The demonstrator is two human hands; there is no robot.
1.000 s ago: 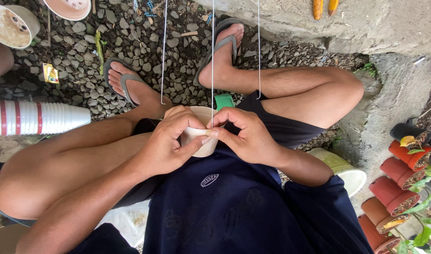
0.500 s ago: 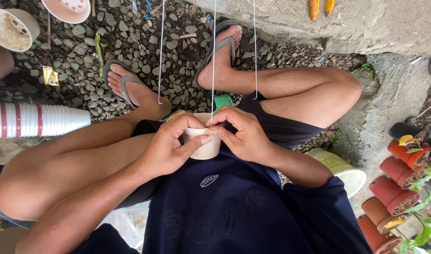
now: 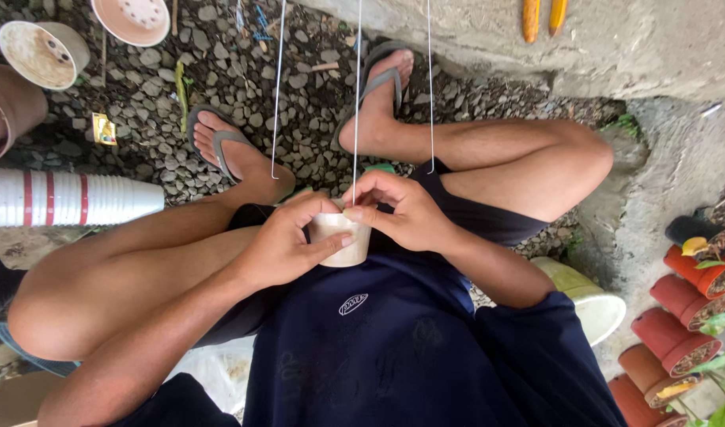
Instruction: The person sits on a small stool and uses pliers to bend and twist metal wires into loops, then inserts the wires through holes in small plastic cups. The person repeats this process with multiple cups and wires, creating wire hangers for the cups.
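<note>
STEP: fitting wire hanger to small cream pot (image 3: pixel 340 237), held over the lap | LEFT: left hand (image 3: pixel 283 245) wraps the pot wall | RIGHT: right hand (image 3: pixel 402 213) pinches the middle of 3 thin stiff wires (image 3: pixel 356 95) at the rim | TIP: steady pot, seat hook squarely | NEAR: ribbed stacked cups (image 3: pixel 70 207), coarse gravel (image 3: pixel 141 103)

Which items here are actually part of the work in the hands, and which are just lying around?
In hand:
left hand, right hand, small white pot, three hanging wires.

Lying about:
stack of white cups, two loose pots, terracotta pots, gravel.
</note>
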